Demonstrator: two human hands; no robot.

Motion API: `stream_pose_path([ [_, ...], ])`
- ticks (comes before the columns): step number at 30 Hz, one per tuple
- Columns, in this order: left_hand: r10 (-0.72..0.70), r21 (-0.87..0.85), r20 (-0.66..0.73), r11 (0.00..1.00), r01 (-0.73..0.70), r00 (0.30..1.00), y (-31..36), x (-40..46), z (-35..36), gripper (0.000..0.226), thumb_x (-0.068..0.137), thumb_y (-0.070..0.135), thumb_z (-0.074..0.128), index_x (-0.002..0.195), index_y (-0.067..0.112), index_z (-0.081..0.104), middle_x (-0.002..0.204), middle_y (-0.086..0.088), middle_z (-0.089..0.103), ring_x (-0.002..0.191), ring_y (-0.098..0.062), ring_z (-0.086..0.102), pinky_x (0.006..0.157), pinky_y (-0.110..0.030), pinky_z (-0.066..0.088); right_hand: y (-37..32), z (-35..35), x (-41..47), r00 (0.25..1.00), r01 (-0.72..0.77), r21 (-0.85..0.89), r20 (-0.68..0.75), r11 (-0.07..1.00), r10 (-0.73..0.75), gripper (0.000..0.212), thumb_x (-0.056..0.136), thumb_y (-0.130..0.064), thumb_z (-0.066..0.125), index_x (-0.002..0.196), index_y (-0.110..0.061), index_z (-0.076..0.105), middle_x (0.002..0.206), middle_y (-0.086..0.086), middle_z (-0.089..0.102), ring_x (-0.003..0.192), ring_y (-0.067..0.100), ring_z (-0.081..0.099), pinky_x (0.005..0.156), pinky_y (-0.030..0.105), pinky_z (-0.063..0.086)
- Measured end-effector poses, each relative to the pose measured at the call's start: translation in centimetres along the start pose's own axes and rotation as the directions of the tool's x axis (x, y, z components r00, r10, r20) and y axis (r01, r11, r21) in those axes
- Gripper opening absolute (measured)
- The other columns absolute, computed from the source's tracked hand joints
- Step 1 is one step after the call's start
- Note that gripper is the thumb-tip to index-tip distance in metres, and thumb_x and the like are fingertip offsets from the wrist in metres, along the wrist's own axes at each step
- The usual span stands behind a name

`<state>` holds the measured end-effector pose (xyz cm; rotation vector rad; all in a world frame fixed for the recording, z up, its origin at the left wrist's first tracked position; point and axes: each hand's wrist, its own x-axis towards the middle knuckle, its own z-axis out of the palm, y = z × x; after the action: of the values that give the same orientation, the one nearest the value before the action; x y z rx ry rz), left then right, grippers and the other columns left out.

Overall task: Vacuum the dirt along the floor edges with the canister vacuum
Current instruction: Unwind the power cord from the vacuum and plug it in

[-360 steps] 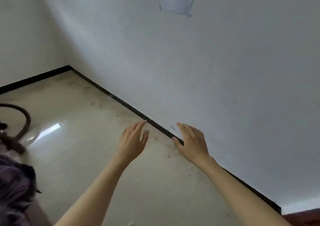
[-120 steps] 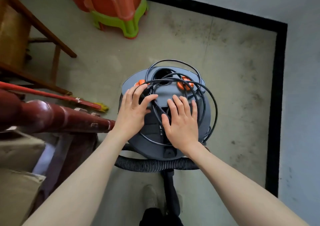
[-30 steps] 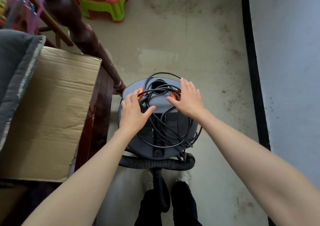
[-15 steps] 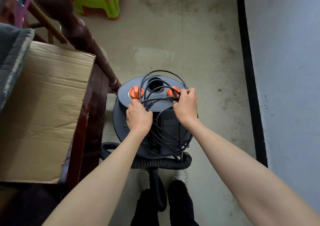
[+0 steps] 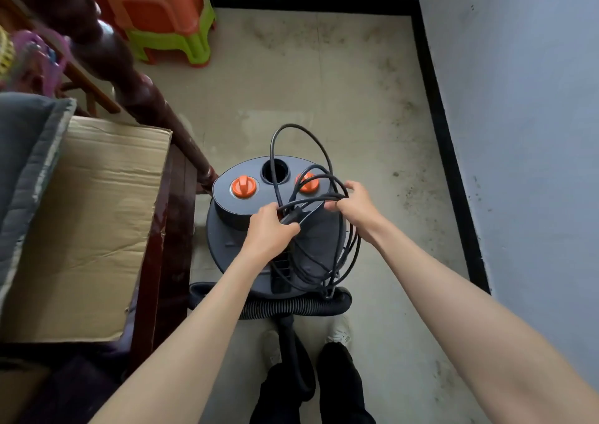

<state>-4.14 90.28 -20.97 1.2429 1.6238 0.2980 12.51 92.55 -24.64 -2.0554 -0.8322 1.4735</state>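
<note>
Left hand (image 5: 270,229) grips the black power cord (image 5: 311,203) near its plug; right hand (image 5: 355,204) holds the cord loops, lifted above the canister vacuum (image 5: 240,229). Vacuum sits on dirty floor (image 5: 372,115), hose (image 5: 291,307) curled behind, black skirting (image 5: 437,109) right.

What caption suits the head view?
Both hands, left hand and right hand, lift the coiled power cord off the canister vacuum.

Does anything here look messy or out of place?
Yes. The black power cord lies in loose, tangled loops over the canister vacuum; the left hand and right hand both grip it. Dark dirt specks litter the floor along the black baseboard.
</note>
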Motion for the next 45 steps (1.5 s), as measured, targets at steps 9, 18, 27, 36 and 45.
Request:
stream_pose_path([
  [9,0.077,-0.141,-0.021,0.987,-0.079,0.997,7.0,-4.2,0.9,0.011,0.085,0.006,0.059,0.095,0.009,0.055,0.081,-0.007,0.056,0.072,-0.02,0.053,0.066,-0.03,0.046,1.7,-5.5,-8.8,0.935,0.293,-0.225,-0.137,0.929,-0.328,0.078,0.091,-0.016,0.064,0.153,-0.011,0.018,0.16,0.005,0.015,0.147,0.018,0.016,0.116,0.027,0.015],
  [18,0.088,-0.282,-0.146,0.951,-0.127,0.985,16.6,-7.5,6.3,0.01,0.075,0.01,0.065,0.075,0.012,0.055,0.069,-0.001,0.053,0.058,-0.012,0.055,0.072,-0.033,0.053,2.5,-13.1,-12.2,0.854,0.52,-0.349,0.237,0.78,-0.463,0.03,0.09,-0.024,0.068,0.115,-0.011,0.056,0.108,0.002,0.059,0.098,0.018,0.055,0.079,0.025,0.04],
  [27,0.115,-0.513,-0.143,0.841,-0.173,0.983,25.6,-10.3,13.3,0.017,0.081,-0.003,0.06,0.078,0.012,0.054,0.077,-0.008,0.056,0.072,-0.02,0.055,0.07,-0.031,0.046,0.6,-26.5,-11.7,0.784,0.603,-0.465,0.195,0.648,-0.59,0.01,0.092,-0.012,0.062,0.096,-0.003,0.059,0.086,0.003,0.055,0.081,0.019,0.049,0.068,0.03,0.033],
  [36,0.225,-0.647,-0.068,0.732,-0.214,0.972,33.6,-9.9,15.7,0.021,0.085,-0.008,0.054,0.074,0.01,0.051,0.075,-0.01,0.059,0.069,-0.018,0.061,0.068,-0.026,0.055,-2.4,-34.7,-10.5,0.733,0.6,-0.553,0.091,0.578,-0.674,0.021,0.094,-0.016,0.06,0.113,-0.01,0.066,0.102,0.007,0.069,0.093,0.024,0.062,0.077,0.03,0.045],
  [45,0.22,-0.71,-0.068,0.675,-0.202,0.973,40.3,-2.4,12.9,0.009,0.092,0.003,0.048,0.084,0.004,0.052,0.073,-0.007,0.056,0.07,-0.019,0.06,0.072,-0.03,0.057,-10.4,-37.2,-3.9,0.69,0.612,-0.592,0.077,0.524,-0.719,0.023,0.096,-0.025,0.058,0.115,-0.017,0.069,0.08,-0.006,0.061,0.071,0.012,0.051,0.055,0.013,0.033],
])
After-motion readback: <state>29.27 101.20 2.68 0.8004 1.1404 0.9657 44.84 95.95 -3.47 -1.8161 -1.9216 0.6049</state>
